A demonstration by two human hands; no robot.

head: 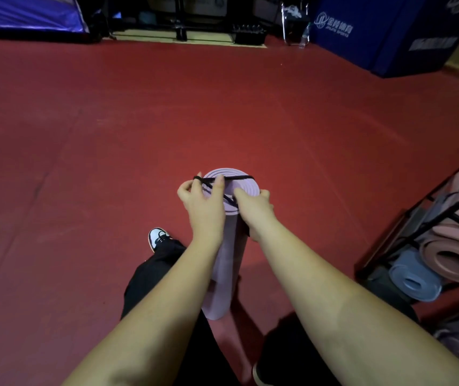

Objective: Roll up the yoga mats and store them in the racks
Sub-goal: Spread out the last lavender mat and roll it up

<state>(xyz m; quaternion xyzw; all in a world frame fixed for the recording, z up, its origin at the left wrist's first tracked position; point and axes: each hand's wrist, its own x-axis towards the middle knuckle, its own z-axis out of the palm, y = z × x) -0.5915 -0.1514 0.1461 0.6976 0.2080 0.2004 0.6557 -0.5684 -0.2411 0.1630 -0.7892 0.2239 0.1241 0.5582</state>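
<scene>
A rolled lilac yoga mat (227, 263) stands upright on the red floor in front of me, its spiral end facing up. A black elastic strap (239, 178) stretches across that top end. My left hand (203, 200) pinches the strap at the mat's left rim. My right hand (256, 207) grips the mat's upper right side, with the strap running under its fingers. A black wire rack (429, 215) at the right holds a rolled pink mat (454, 260) and a rolled blue mat (415, 280).
Red floor (139, 129) spreads wide ahead and to the left. A blue padded block (384, 34) leans at the far right, dark equipment stands along the back wall, and a purple mat (25, 12) sits at the far left. My shoe (159, 238) is beside the mat.
</scene>
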